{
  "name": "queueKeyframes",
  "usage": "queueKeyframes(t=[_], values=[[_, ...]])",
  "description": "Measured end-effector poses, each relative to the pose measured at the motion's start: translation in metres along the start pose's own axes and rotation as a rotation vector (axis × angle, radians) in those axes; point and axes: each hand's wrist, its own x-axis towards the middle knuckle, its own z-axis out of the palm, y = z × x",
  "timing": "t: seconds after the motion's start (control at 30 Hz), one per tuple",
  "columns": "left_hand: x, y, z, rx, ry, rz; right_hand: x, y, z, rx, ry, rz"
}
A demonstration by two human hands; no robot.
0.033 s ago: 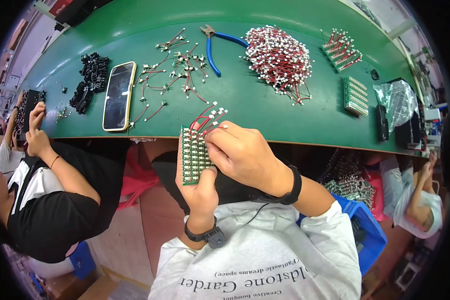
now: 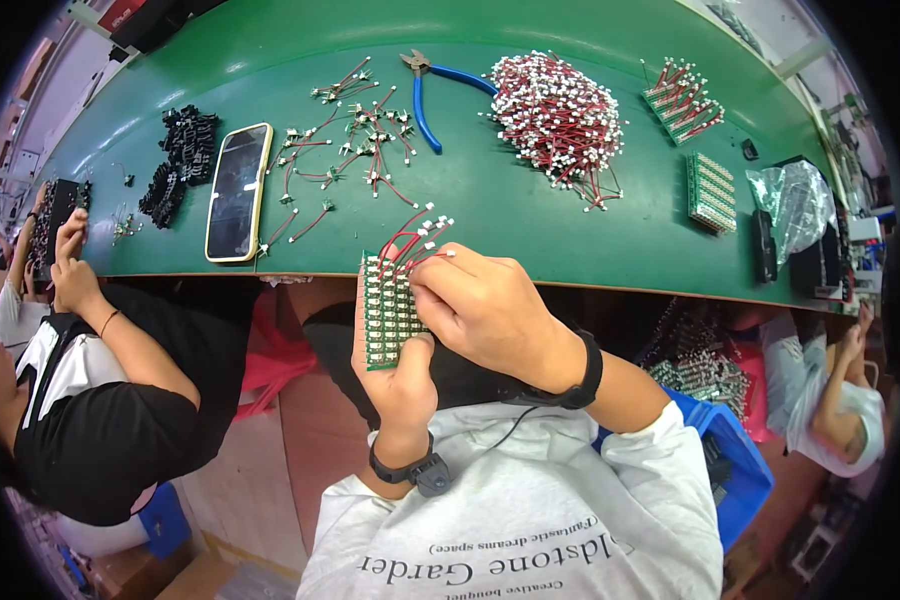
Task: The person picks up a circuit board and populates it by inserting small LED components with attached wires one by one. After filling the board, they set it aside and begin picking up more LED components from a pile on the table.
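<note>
Clasped in the left hand, the green board panel at the near edge of the table seems steadied for the right hand, curled so I can't tell what it pinches, with red-wired connectors heaped beyond, presumably for easy reach.

White short-sleeved shirt with dark lettering, two black wristbands.

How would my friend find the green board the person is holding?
Find the big green table, then the middle of its near edge. There the left hand holds the green board, red wires at its far end; the other boards lie on the table.
</note>
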Motion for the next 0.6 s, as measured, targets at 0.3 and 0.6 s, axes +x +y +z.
queueKeyframes(t=[0.3,0.6], values=[[0.002,-0.004,-0.015,0.068,-0.212,-0.006,-0.001,0.000,0.002,-0.047,0.031,-0.066],[0.002,-0.001,-0.013,0.083,-0.262,-0.048,-0.003,-0.005,-0.009,-0.269,-0.099,-0.170]])
